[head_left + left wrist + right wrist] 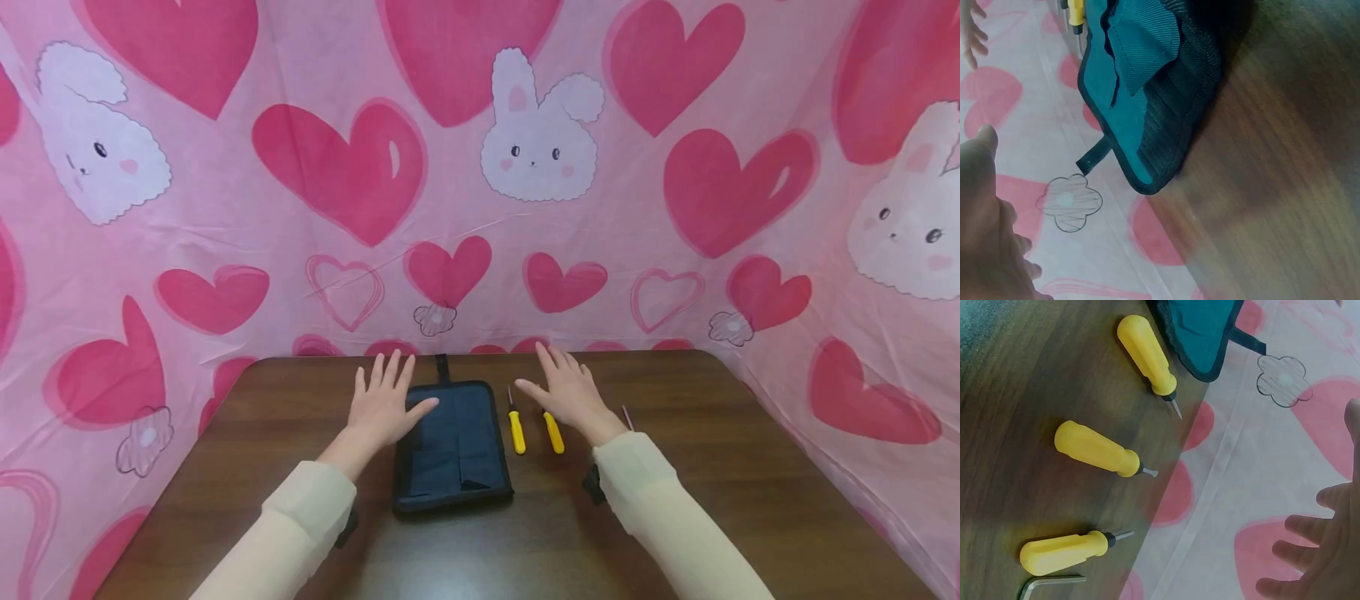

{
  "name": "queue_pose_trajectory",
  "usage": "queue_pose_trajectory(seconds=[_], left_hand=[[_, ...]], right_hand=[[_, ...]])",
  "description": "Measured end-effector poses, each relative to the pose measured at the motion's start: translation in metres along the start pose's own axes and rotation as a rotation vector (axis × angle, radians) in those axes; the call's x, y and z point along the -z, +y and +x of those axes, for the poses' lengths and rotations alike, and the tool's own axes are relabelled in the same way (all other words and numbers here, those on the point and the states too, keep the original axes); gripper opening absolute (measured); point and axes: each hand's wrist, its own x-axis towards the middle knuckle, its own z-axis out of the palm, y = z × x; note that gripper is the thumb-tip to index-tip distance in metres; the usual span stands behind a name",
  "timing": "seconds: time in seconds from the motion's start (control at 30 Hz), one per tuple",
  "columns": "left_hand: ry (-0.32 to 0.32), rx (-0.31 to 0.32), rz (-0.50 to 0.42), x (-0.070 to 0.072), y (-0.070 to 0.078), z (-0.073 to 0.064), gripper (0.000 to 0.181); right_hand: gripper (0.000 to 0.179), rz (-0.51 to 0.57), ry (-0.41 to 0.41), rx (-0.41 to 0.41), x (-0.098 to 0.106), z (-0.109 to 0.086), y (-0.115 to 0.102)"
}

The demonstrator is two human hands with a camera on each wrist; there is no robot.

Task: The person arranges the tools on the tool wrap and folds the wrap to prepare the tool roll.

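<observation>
My left hand (381,407) is held out with fingers spread, overlapping the left edge of a dark fabric tool pouch (442,442) in the head view. The pouch lies opened flat, its pockets (1144,47) showing in the left wrist view. My right hand (573,396) reaches forward with straight fingers and holds nothing. Beneath and beside it lie yellow-handled screwdrivers (517,431). The right wrist view shows three: one nearest the pouch (1145,353), a middle one (1096,448) and another (1065,552) beside a hex key (1054,580). In the head view the right hand hides part of this row.
A brown wood-grain table (262,433) carries everything. Behind and around it hangs a pink cloth (465,208) with hearts and rabbits. A short black strap (442,368) runs from the pouch toward the table's far edge. Dark wrist cameras (594,485) sit under the sleeves.
</observation>
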Motion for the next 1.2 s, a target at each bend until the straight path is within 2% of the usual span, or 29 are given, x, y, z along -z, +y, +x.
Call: queue_pose_trajectory(seconds=[0.2,0.6,0.9,1.2], left_hand=[[0.009,-0.002,-0.021,-0.002,-0.004,-0.003,0.085],[-0.024,0.011,-0.024,-0.007,-0.013,-0.011,0.084],[-0.029,0.0,-0.05,-0.017,-0.019,-0.016,0.083],[-0.075,0.015,-0.092,-0.026,-0.023,-0.022,0.085]], right_hand=[[0.082,0.04,0.003,-0.004,-0.004,-0.003,0.001],[0.083,0.115,0.014,0.01,-0.011,-0.007,0.002],[0.082,0.192,-0.03,-0.012,-0.021,-0.008,0.003],[0.082,0.266,-0.051,-0.019,-0.025,-0.009,0.002]])
